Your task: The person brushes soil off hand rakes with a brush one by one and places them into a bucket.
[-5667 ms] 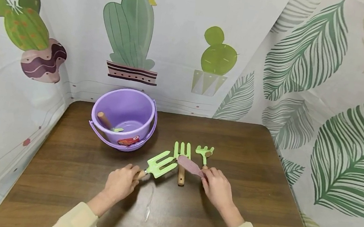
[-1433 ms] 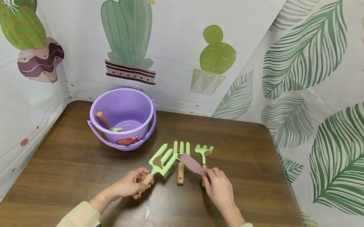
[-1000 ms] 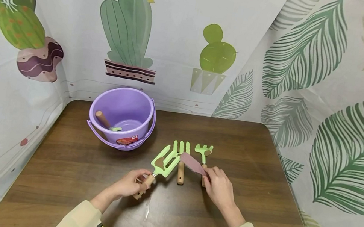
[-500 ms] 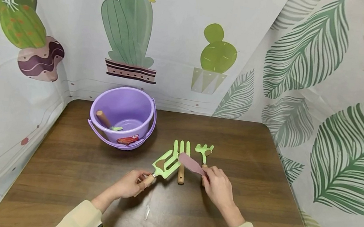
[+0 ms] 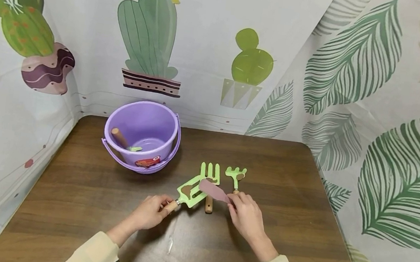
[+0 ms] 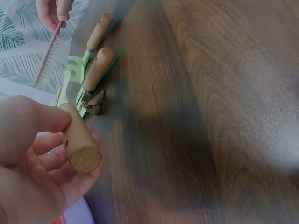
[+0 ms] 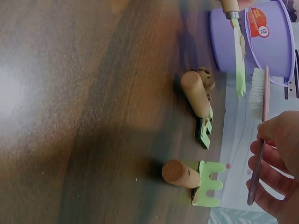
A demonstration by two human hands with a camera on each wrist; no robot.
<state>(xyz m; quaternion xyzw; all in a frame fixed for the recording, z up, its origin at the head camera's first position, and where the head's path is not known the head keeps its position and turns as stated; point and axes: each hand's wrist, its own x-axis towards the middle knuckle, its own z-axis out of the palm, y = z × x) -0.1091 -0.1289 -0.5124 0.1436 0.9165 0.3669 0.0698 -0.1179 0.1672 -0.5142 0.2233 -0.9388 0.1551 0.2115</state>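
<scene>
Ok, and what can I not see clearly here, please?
Head view: part of the wooden-handled tool, hidden by the near wall of the purple bucket.
Right wrist: lettering on the red label, too small and blurred.
Left wrist: right hand, partly cut off by the top edge.

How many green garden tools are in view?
4: one fork in the left hand, a second fork and small rake on the table, one tool inside the purple bucket, which may hide more.

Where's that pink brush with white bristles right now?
In the head view, the pink brush with white bristles is near the middle, in the person's right hand, just right of the green wooden-handled fork in the left hand.
</scene>
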